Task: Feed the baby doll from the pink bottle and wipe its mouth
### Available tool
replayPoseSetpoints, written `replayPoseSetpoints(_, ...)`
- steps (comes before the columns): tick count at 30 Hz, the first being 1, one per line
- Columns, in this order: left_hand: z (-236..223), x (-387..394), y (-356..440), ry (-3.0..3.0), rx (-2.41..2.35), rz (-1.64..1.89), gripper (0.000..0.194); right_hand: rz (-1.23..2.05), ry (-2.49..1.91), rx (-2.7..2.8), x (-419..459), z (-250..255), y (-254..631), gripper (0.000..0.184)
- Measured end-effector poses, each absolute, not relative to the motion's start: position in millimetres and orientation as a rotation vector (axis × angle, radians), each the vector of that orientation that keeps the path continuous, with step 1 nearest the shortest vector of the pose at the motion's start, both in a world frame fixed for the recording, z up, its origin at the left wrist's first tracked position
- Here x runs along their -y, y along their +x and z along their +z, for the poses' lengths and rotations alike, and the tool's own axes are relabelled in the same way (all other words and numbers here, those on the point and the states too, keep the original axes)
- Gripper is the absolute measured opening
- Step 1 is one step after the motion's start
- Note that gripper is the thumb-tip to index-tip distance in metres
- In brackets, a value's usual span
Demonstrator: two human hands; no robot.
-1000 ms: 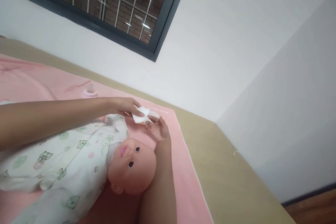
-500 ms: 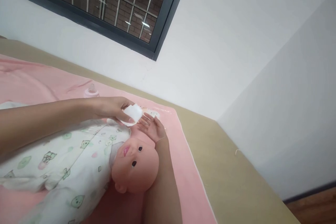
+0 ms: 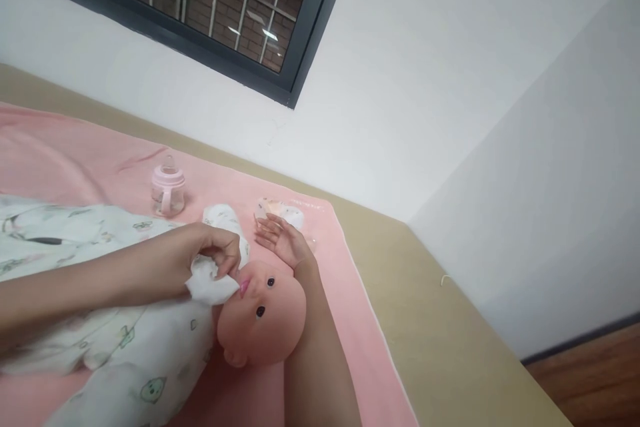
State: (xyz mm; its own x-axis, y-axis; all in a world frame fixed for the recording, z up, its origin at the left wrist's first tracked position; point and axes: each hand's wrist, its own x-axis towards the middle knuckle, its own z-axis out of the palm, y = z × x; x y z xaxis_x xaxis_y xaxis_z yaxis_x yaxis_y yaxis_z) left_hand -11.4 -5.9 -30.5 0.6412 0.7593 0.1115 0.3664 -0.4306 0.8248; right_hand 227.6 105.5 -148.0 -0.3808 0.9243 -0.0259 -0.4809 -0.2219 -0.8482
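A baby doll (image 3: 263,317) in a white printed sleepsuit lies on a pink blanket (image 3: 75,153). Its head rests against my right forearm. My left hand (image 3: 210,253) pinches a white wipe (image 3: 210,287) and holds it at the doll's chin and mouth. Beyond the doll's head, my right hand (image 3: 280,240) lies palm up with its fingers spread, holding nothing. Just past its fingertips sits a small clear packet (image 3: 280,210) on the blanket.
A small pink baby bottle (image 3: 168,188) stands on the blanket behind the doll. The blanket covers a tan mattress (image 3: 450,347) that meets white walls in a corner. A dark-framed barred window (image 3: 210,7) is above. Wooden floor (image 3: 600,373) shows at lower right.
My left hand carried the wipe from above my right palm down to the doll's mouth. My right hand stayed open in place. The view shifted slightly, showing more of the bottle.
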Motion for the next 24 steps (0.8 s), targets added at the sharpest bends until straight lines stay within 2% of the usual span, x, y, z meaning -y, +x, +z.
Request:
replayPoseSetpoints(3, -35, 7, -11, 1.976, -0.880, 0.624, 0.020, 1.776, -0.687, 0.989, -106, -147, 226, 0.029)
replayPoseSetpoints(6, -35, 10, -12, 2.001, -0.986, 0.628, 0.011, 1.772, -0.698, 1.009, -107, -147, 226, 0.029)
replayPoseSetpoints(10, -34, 14, -12, 1.992, -0.933, 0.709, 0.017, 1.765, -0.706, 1.006, -106, -146, 227, 0.029)
replayPoseSetpoints(14, -40, 14, -13, 1.935, -0.881, 0.726, 0.010, 1.775, -0.708, 1.002, -106, -145, 227, 0.028)
replayPoseSetpoints(24, -47, 16, -12, 1.935, -0.819, 0.701, 0.007, 1.768, -0.719, 1.003, -106, -144, 225, 0.027)
